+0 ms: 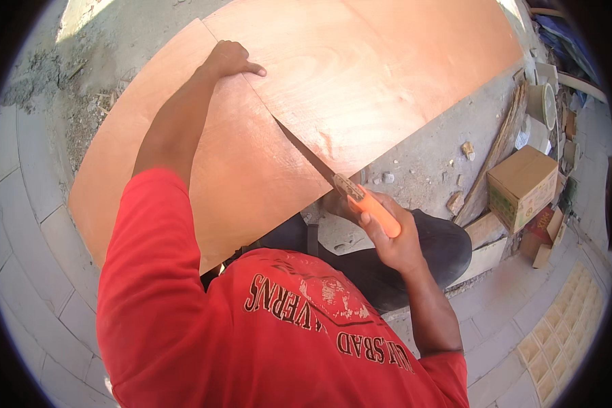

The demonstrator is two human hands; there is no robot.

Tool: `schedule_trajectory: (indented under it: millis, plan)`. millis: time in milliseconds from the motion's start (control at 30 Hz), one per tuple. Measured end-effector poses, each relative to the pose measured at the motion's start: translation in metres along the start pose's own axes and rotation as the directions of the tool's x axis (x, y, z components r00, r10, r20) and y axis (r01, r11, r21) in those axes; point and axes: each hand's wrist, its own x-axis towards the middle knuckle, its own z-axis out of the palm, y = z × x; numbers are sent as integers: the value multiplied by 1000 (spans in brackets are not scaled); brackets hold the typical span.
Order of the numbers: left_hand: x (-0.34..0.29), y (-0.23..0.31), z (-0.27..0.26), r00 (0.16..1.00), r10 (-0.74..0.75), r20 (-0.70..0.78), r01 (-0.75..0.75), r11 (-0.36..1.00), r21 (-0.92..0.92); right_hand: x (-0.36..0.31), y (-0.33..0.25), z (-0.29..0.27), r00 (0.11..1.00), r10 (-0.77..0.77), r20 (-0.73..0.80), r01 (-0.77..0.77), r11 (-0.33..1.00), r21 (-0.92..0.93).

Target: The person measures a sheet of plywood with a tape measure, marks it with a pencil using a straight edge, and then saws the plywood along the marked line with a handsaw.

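Observation:
A large sheet of reddish-brown plywood (360, 75) spreads out in front of me. My right hand (400, 238) is wrapped round the orange handle of a handsaw (375, 211) at the sheet's near edge. Its dark blade slants up and left, lying in a slit in the plywood. A thin straight line runs on from the blade's tip toward the far left edge. On the sheet beside that line my left hand (232, 60) presses down, thumb stretched out to the right and holding nothing. Its other fingers are partly hidden.
To the right stand a cardboard box (523, 183), a pale bucket (541, 105) and a long rough wooden board (500, 149). Small stones (455, 202) lie on the concrete. My bent leg (428, 251) is below the saw. Grey paving (34, 238) lies at the left.

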Motion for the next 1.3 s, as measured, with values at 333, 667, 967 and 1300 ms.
schedule_trajectory:
  millis: [333, 667, 967, 1300]
  plan:
    - [-4, 41, -34, 999, -14, 30, 19, 984, -178, -29, 80, 42, 923, -343, -174, 324, 938, -127]
    - [-17, 47, -33, 992, 57, 113, -34, 979, -202, -21, -13, -2, 998, -71, -4, 70, 996, -62]
    - [1, 55, -14, 998, 63, -3, -62, 993, -102, -13, 25, 22, 990, -117, -73, 111, 990, -82]
    - [-41, 45, -13, 999, 44, -26, -45, 997, -60, -36, 8, 36, 977, -213, -26, 205, 962, -179]
